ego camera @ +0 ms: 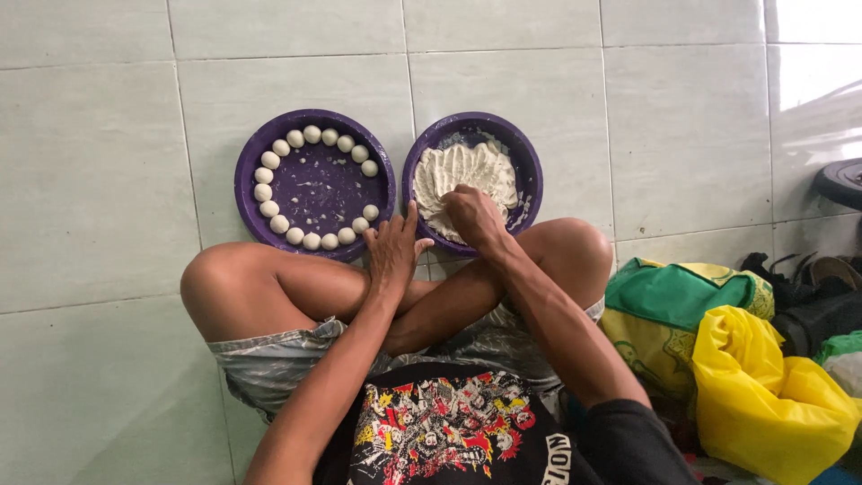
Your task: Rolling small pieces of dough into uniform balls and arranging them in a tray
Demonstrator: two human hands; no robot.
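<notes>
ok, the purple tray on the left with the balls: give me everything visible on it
The left purple tray is round, shallow and plastic-looking, lying flat on the pale tiled floor. Small white dough balls line its inner rim in a near-complete ring; the floury centre is bare. Its right edge meets the dough-filled tray. The left hand hovers at its lower right edge.

A pale tiled floor (108,135) carries two purple trays (247,162) side by side at twelve o'clock and yellow and green bags (763,395) at four o'clock.

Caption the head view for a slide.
Right hand digs into dough beside a purple plate ringed with dough balls.
</notes>
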